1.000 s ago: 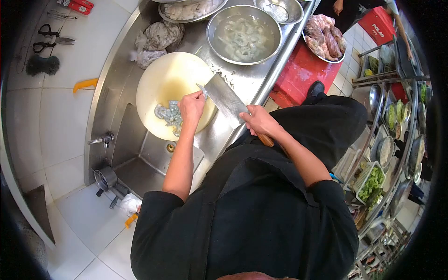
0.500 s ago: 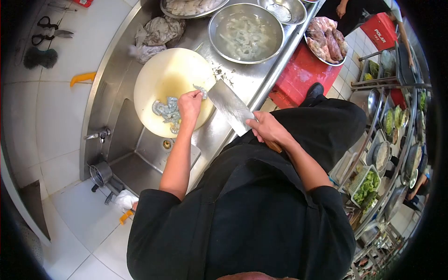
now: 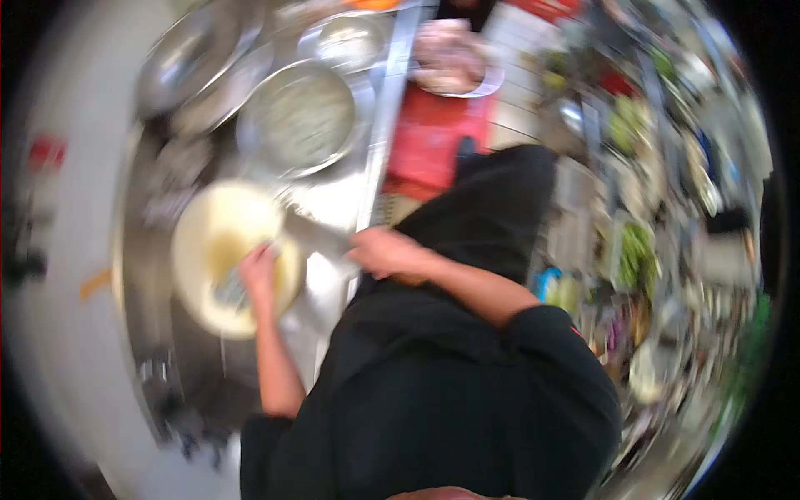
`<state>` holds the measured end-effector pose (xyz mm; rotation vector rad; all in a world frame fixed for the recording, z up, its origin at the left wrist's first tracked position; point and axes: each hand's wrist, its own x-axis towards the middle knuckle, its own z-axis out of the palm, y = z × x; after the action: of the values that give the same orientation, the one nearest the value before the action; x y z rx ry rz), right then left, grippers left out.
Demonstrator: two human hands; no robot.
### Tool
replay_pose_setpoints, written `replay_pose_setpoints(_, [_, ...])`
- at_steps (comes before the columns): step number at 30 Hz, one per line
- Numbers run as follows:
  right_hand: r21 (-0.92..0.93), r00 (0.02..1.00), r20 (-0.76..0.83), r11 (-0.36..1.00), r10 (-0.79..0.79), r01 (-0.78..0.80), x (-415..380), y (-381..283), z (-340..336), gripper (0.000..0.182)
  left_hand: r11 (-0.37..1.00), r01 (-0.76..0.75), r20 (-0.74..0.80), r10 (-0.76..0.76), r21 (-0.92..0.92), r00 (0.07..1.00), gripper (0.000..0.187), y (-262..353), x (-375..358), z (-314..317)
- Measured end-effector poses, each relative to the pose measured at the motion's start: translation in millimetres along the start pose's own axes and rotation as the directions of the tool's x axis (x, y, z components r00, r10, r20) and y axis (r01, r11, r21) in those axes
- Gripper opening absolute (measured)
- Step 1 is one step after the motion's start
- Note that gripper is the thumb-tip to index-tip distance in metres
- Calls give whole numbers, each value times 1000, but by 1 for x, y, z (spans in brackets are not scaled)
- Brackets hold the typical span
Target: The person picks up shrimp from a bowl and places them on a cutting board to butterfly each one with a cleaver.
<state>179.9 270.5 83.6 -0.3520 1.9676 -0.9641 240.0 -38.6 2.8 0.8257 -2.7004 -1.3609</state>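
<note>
Motion smears the whole view. My left hand [image 3: 259, 269] is closed in a pinch over the round cream board [image 3: 200, 287], on something too blurred to name. Grey-blue pieces [image 3: 229, 292] lie on the board just beside and below it. To the right, my right hand [image 3: 383, 252] is wrapped round the handle of a cleaver [image 3: 312, 232], whose blurred blade points left towards the board's edge. Small dark scraps [image 3: 289, 202] lie on the metal counter near the blade.
Beyond the board stands a metal bowl of cloudy liquid [image 3: 304, 121], with a smaller bowl [image 3: 346, 43] behind. A bowl of meat [image 3: 450, 62] rests on a red container [image 3: 423, 142]. Shelves of vegetables [image 3: 633, 254] line the right; a sink basin [image 3: 196, 358] is at left.
The view has swung, so the board, bowls and both hands appear further left and blurred. My left hand is nearer the grey-blue pieces. The cleaver is still in my right hand.
</note>
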Motion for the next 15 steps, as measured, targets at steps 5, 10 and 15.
replay_pose_setpoints(5, [-81,985,-127,990,-121,111,29,17,28,33,994,-106,136,99,42,986,38,-47,40,-10])
replay_pose_setpoints(10, [74,998,-59,997,-16,20,15,9,14,27,972,-153,114,134,180,984,42,-9,33,1])
replay_pose_setpoints(15, [36,994,-104,999,-35,39,22,15,13,25,982,-111,146,88,156,985,41,-18,47,-1])
